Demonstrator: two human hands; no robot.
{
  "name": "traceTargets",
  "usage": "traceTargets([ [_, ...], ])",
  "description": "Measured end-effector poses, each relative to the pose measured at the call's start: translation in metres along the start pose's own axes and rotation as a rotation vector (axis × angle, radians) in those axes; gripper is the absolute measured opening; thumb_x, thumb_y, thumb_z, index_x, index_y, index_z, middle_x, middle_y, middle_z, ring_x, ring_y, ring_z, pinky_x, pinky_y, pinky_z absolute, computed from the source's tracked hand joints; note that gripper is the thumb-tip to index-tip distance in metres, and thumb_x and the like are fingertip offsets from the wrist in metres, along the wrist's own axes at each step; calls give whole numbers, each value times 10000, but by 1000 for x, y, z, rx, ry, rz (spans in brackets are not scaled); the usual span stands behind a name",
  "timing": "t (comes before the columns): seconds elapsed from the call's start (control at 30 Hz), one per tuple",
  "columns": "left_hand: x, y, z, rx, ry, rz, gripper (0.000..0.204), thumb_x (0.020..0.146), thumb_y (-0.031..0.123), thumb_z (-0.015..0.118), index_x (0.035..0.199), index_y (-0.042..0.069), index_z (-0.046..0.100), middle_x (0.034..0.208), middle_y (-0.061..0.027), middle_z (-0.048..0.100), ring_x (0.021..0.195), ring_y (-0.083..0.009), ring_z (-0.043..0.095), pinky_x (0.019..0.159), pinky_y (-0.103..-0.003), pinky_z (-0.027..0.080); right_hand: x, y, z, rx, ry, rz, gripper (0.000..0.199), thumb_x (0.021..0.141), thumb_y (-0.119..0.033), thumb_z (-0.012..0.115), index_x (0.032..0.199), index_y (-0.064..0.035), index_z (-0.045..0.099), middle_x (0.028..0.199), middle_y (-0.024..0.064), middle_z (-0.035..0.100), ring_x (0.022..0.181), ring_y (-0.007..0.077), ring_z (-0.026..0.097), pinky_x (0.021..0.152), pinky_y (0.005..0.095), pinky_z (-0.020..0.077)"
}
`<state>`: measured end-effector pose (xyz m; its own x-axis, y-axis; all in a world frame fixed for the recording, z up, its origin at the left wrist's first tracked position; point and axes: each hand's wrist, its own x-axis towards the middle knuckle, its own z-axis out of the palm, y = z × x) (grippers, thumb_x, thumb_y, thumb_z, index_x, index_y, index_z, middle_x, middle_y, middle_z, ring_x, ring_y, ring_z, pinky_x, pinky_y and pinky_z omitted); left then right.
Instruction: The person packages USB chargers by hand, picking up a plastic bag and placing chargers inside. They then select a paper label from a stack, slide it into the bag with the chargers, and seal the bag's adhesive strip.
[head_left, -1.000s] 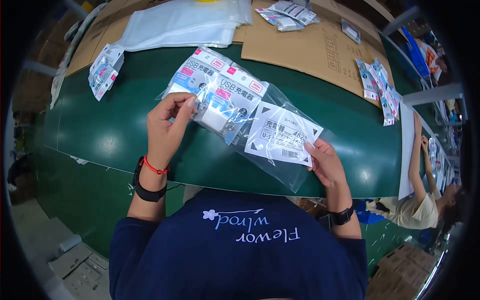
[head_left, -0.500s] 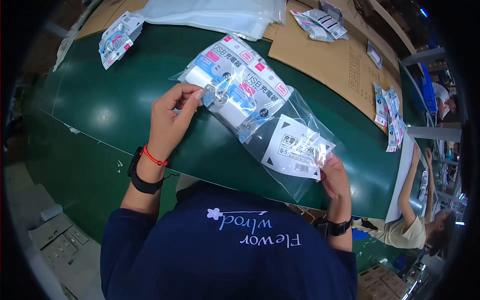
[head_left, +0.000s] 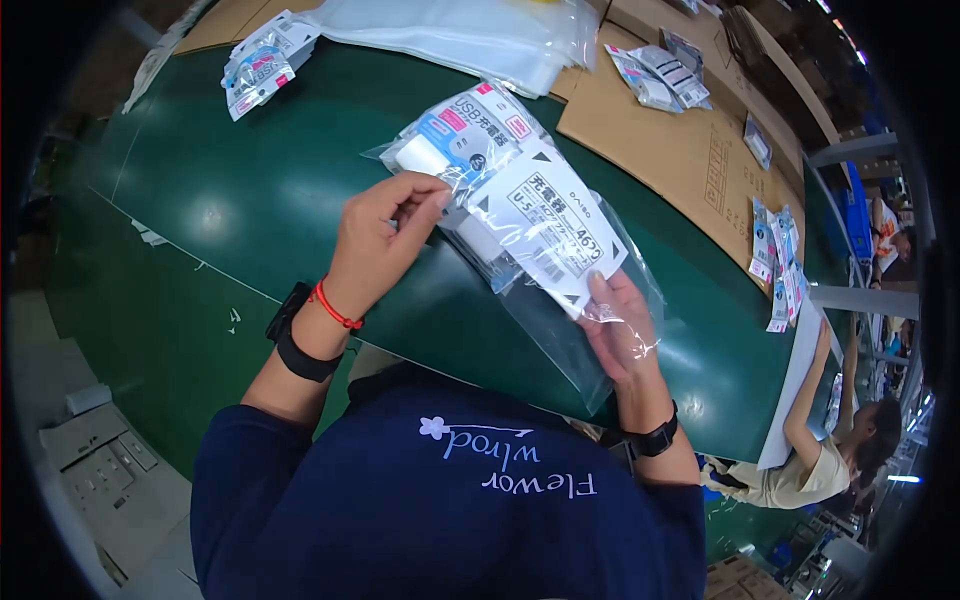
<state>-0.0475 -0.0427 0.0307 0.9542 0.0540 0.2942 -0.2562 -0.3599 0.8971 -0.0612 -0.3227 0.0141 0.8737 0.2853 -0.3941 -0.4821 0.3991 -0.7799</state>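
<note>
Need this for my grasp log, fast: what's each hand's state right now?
Left hand: closed, pinching the side of the clear plastic bag.
Right hand: closed, holding the white rectangular paper card by its lower end.

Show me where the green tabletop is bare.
The table is bare between the left hand and leftmost packet pile, and between the right hand and cardboard. Crowded: the middle, under the held bag, and far side, under clear plastic sleeves.
</note>
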Motion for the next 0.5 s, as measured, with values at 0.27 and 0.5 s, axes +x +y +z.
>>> traceTargets([
  [0.27,21,-13,-19,332,251,292,238,918,176,582,1067,0,639,1065,-170,642,999,-254,617,880,-338,461,-3,-11,-10,-253,11,23,249,931,-163,583,1101,19,579,843,91,655,590,87,571,465,175,445],
  [0.5,51,-33,-4,117,70,106,436,982,335,436,1187,-23,577,1248,-202,567,1168,-326,532,989,-363,393,18,-4,12,-169,-46,-50,183,929,-146,583,1013,16,604,739,80,640,481,68,501,399,174,375],
])
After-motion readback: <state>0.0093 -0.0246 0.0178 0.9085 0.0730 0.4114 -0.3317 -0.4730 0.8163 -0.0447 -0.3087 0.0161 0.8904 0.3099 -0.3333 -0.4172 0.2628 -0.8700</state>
